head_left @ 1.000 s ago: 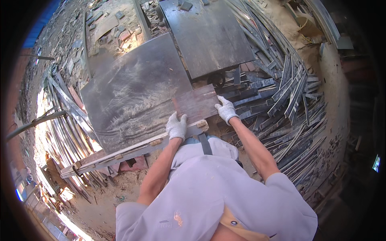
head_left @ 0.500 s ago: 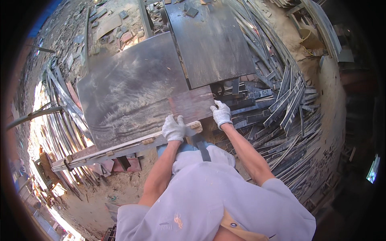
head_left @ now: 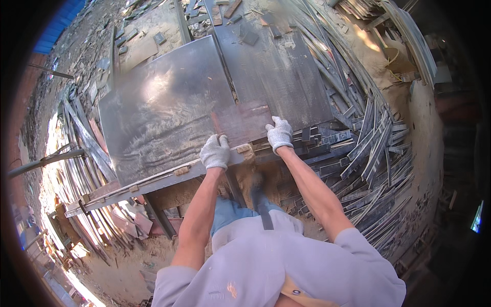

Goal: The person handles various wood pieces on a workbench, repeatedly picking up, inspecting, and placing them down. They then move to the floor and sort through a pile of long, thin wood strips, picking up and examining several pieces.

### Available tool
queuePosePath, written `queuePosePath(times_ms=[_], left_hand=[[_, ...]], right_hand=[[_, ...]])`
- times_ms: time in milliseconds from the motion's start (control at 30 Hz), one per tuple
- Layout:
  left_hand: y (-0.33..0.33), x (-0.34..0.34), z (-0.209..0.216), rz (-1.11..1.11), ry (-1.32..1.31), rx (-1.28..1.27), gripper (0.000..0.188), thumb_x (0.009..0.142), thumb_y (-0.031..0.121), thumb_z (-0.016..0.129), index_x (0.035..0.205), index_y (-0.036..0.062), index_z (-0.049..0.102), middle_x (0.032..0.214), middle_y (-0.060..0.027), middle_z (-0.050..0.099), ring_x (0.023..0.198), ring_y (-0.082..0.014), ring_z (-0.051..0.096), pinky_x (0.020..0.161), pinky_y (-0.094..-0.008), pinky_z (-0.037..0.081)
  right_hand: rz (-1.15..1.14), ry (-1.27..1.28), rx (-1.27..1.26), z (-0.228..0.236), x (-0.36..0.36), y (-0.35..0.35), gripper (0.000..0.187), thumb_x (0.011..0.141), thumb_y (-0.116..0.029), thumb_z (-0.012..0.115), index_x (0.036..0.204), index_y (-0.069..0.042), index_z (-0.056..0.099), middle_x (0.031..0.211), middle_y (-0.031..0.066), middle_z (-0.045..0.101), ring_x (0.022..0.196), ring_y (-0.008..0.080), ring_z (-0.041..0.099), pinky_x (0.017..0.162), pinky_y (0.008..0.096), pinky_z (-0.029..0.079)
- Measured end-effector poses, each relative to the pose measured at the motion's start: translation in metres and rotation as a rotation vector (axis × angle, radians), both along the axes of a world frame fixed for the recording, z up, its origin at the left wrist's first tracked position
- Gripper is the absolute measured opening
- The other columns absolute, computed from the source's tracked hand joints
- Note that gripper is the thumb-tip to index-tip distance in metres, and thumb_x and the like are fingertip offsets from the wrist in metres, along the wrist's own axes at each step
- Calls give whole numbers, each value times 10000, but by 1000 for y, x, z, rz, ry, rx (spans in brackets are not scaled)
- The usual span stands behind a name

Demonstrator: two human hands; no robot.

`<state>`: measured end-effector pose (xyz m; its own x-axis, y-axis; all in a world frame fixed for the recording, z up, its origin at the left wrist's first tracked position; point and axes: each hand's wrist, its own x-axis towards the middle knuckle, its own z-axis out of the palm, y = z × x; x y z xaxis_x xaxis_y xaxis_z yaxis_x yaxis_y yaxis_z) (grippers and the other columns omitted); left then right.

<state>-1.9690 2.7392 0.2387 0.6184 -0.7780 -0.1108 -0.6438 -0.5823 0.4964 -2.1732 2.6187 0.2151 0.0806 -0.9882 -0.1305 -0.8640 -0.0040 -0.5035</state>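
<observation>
A reddish-brown rectangular board [head_left: 242, 122] lies flat across the near edges of two dark, dusty panels, the left panel [head_left: 163, 110] and the right panel [head_left: 273, 71], with a narrow gap between them. My gloved left hand [head_left: 215, 152] holds the board's near left corner, fingers bent over the edge. At its right edge, my gloved right hand [head_left: 280, 134] grips with curled fingers. Both gloves are whitish knit. The board's underside and the fingertips beneath it are hidden.
A wooden strip with small blocks [head_left: 181, 170] runs along the left panel's near edge. Heaps of thin offcuts [head_left: 368, 138] lie to the right, and long strips [head_left: 84, 179] are stacked at left. Small scraps [head_left: 250, 38] rest on the right panel's far part.
The right panel, with the scraps on it, has slid nearer to me. The board and both hands have shifted slightly away, and the board now overlaps the right panel.
</observation>
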Motion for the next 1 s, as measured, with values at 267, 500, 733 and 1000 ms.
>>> queuePosePath(times_ms=[267,500,733,1000], left_hand=[[9,-6,11,24,-35,10,342,939,405,597,985,98,740,1002,-182,738,952,-375,703,860,-482,527],[23,-13,6,4,-71,-16,326,940,378,581,968,85,723,980,-196,735,934,-390,700,849,-497,526],[38,-10,-1,-2,-86,-41,335,934,373,585,946,60,702,966,-219,728,931,-404,697,841,-503,528],[49,-5,-2,-16,-98,-3,350,928,367,589,945,32,686,937,-246,721,913,-419,697,829,-511,527]], right_hand=[[-31,-68,-78,0,1,0,427,779,-259,810,1156,-77,725,1042,248,711,1005,411,682,875,477,550],[-92,-135,-166,-12,-6,23,411,758,-243,813,1120,-62,741,1021,227,726,997,385,697,873,456,556],[-131,-153,-48,-3,-3,40,442,759,-215,812,1156,-36,733,1144,209,722,1097,336,686,968,399,529],[-129,-190,-54,-12,1,52,422,754,-197,818,1129,-23,736,1121,193,734,1066,317,700,949,388,533]])
